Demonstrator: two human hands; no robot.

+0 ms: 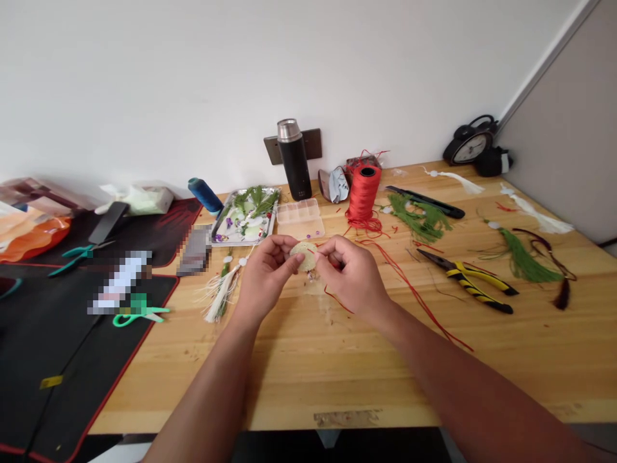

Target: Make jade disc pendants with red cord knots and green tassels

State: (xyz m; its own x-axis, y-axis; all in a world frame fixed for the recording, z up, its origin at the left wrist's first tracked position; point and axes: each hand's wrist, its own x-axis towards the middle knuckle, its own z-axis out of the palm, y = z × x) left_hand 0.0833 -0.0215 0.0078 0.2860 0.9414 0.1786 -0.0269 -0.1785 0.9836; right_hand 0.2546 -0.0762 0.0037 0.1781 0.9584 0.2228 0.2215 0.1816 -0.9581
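Between my hands, above the middle of the wooden table, is a pale yellowish round disc. My left hand pinches its left edge between thumb and fingers. On the opposite edge, the thumb and fingers of my right hand are closed on the disc too. A thin red cord shows just below my right hand; whether it joins the disc I cannot tell. Small beads hang or lie right under the disc, too small to make out. White and green tassels lie left of my left hand.
A red thread spool, a black thermos and a metal tray with green tassels stand behind my hands. Yellow-black pliers, a box cutter and a green tassel lie right. Green scissors rest on the black mat.
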